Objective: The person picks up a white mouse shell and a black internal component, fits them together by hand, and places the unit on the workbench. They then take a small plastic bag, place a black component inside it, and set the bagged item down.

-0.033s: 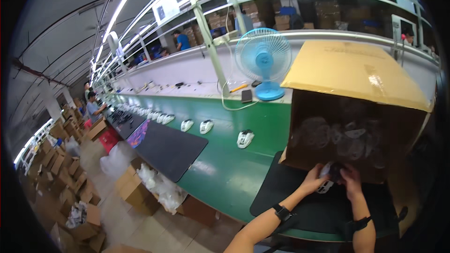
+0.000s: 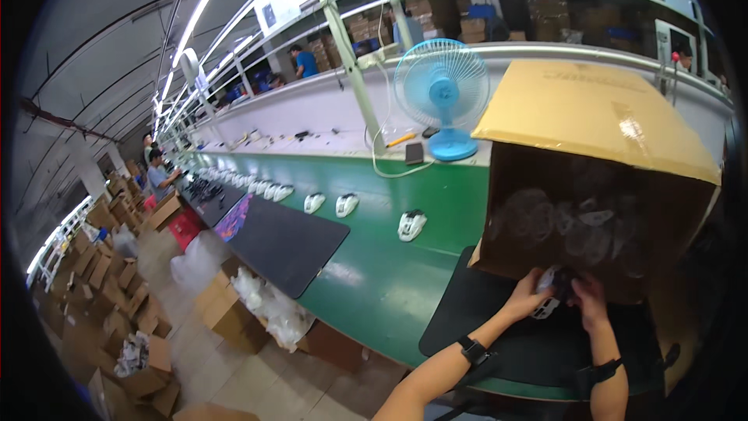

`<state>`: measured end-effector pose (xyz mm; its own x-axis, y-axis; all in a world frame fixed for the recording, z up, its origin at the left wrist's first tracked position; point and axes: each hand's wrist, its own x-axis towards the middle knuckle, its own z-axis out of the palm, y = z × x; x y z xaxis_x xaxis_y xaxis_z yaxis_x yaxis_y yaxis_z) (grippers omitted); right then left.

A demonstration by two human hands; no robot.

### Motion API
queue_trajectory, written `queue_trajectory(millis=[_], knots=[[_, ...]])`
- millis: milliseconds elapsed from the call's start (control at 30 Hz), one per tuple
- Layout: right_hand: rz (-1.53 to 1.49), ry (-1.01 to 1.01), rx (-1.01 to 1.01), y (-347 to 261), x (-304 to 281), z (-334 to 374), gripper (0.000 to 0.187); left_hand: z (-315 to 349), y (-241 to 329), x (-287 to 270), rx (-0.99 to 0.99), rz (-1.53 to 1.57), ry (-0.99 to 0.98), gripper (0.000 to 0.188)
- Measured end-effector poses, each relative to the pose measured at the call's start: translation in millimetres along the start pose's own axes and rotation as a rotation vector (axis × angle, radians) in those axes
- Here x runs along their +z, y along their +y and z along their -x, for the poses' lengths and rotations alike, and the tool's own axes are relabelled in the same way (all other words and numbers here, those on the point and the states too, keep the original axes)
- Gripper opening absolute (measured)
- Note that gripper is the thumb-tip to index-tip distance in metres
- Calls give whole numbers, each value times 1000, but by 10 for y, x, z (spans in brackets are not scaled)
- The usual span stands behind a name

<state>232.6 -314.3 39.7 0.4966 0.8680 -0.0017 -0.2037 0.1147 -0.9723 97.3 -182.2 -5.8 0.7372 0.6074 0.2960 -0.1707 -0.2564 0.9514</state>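
Both my hands are together over a black mat (image 2: 467, 320), in front of a big open carton (image 2: 596, 121). Between them is a white-and-black shell (image 2: 548, 306), shaped like a computer mouse. My left hand (image 2: 530, 295) grips its left side with bent fingers. My right hand (image 2: 590, 300) is closed on its dark upper right part, and the fingertips are partly hidden. Inside the carton, clear plastic-looking pieces (image 2: 592, 226) show dimly. A similar white-and-black shell (image 2: 412, 225) lies on the green bench, left of the carton.
More shells (image 2: 347, 204) line the green bench (image 2: 366, 281) toward the far left. A blue fan (image 2: 444, 97) stands behind. Another dark mat (image 2: 284, 245) lies to the left. Cartons (image 2: 226, 308) and plastic bags (image 2: 269, 308) are beside the bench. A person (image 2: 160, 175) is farther along it.
The shell between my hands is turned a little, with more of its white side showing. My hands stay in front of the carton. The whole view has shifted slightly.
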Motion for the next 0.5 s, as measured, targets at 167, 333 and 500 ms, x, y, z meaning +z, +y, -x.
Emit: queue_trajectory(millis=[167,333,500], knots=[[-210,98,91,223,-206,-105,36,8,283,-16,-142,-56,24,44],[-326,30,80,207,-215,-103,37,-10,239,-2,-80,-68,96,37],[-157,-107,33,155,-126,-54,38,29,328,14,-2,-42,106,32]])
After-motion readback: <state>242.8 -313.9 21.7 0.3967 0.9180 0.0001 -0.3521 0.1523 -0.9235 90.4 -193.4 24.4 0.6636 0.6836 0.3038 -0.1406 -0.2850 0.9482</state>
